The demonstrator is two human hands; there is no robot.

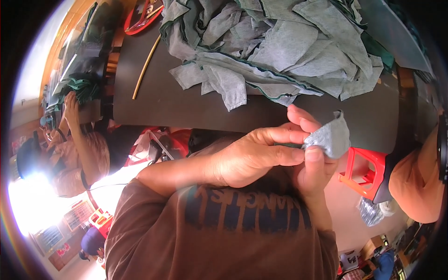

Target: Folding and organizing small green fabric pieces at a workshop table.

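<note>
1 grey cloth piece (332, 137) in 2 hands (254, 156)

Textile workshop | heaped grey cloth (284, 51) | co-worker (96, 149) (green cloth (83, 86) alongside)

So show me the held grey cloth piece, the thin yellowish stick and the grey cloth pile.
Held grey cloth piece (332, 137), head view: its middle.
Thin yellowish stick (147, 66), head view: midway along.
Grey cloth pile (283, 46), head view: near its middle.
</note>
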